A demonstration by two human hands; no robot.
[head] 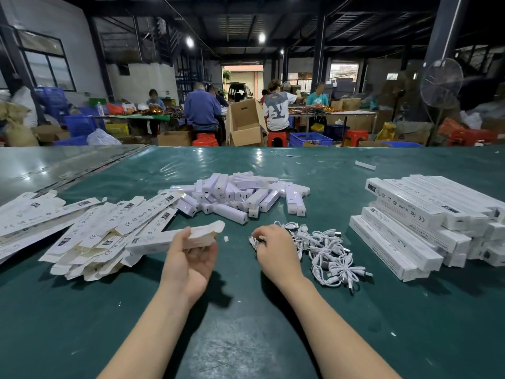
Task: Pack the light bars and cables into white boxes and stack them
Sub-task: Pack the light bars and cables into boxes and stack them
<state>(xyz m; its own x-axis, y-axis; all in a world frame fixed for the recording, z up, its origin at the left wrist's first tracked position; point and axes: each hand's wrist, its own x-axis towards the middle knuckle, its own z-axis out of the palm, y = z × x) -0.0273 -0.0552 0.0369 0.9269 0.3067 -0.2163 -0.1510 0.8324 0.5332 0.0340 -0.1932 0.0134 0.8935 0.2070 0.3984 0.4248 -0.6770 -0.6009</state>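
Observation:
My left hand point(191, 253) holds a long white box point(164, 239) by its right end, above the green table; the box's end flap is open. My right hand point(276, 250) pinches a bundled white cable point(255, 240) at the left edge of the cable pile point(328, 250). A heap of white light bars point(240, 195) lies behind both hands. Flat unfolded white boxes point(90, 231) are spread at the left. Packed white boxes point(426, 217) are stacked at the right.
The green table point(246, 324) reaches to a far edge, with small white scraps point(364, 164) on it. Beyond it several people sit at other work tables among cardboard boxes, blue crates and red stools. A standing fan point(441, 83) is at the far right.

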